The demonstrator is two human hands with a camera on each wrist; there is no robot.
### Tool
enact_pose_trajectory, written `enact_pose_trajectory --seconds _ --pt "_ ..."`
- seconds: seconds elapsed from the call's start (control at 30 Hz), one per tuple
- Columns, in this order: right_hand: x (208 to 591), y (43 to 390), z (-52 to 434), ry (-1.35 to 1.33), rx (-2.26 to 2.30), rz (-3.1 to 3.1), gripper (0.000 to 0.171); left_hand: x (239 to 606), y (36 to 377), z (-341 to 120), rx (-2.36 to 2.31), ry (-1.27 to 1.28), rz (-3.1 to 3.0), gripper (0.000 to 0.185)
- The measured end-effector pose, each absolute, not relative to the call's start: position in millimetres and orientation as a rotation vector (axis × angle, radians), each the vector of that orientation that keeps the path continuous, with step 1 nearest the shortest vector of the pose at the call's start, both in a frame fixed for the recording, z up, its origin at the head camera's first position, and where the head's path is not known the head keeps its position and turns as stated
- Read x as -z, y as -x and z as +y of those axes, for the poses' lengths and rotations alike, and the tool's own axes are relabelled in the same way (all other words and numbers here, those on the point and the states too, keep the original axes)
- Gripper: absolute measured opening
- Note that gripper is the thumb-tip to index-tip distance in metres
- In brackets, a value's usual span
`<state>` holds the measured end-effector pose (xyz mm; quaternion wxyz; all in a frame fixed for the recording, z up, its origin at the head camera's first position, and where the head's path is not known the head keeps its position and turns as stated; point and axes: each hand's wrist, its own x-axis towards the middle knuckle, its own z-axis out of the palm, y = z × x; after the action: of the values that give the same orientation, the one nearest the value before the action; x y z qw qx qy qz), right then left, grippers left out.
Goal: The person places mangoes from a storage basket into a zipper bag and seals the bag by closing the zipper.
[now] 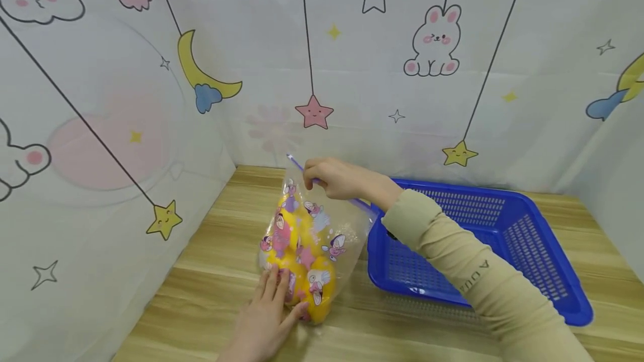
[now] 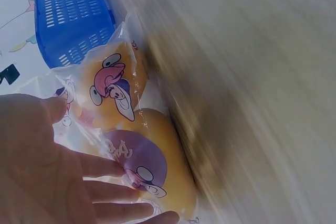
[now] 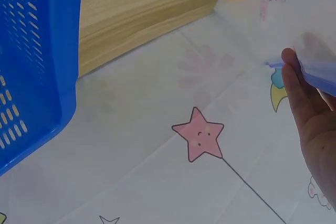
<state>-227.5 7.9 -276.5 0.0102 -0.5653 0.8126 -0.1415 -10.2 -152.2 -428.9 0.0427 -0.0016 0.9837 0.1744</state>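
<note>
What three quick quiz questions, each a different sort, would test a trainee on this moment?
1. True or false: the left hand rests with straight fingers on the lower end of the bag.
2. Multiple choice: the right hand pinches (A) the basket rim, (B) the blue strip along the bag's top, (C) a yellow piece inside the bag.
3. Fill in: the blue basket stands on the table to the ___ of the bag, from the person's view.

Key: 1 true; 2 B; 3 right.
</note>
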Motion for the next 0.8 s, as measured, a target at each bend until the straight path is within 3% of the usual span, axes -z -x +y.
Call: enact_pose_trajectory --seconds 0.27,0.5,0.8 --pt "277 241 2 1.719 0.314 2.529 0.028 430 11 -148 -0.481 0.002 3.055 0.081" --pt "283 248 -6 1.620 0.163 2.572 0.041 431 11 -147 -0.486 -0.021 3.083 0.071" --pt "290 254 -15 1.717 0.015 2.606 0.045 430 13 -146 -0.413 -0.122 3.141 0.065"
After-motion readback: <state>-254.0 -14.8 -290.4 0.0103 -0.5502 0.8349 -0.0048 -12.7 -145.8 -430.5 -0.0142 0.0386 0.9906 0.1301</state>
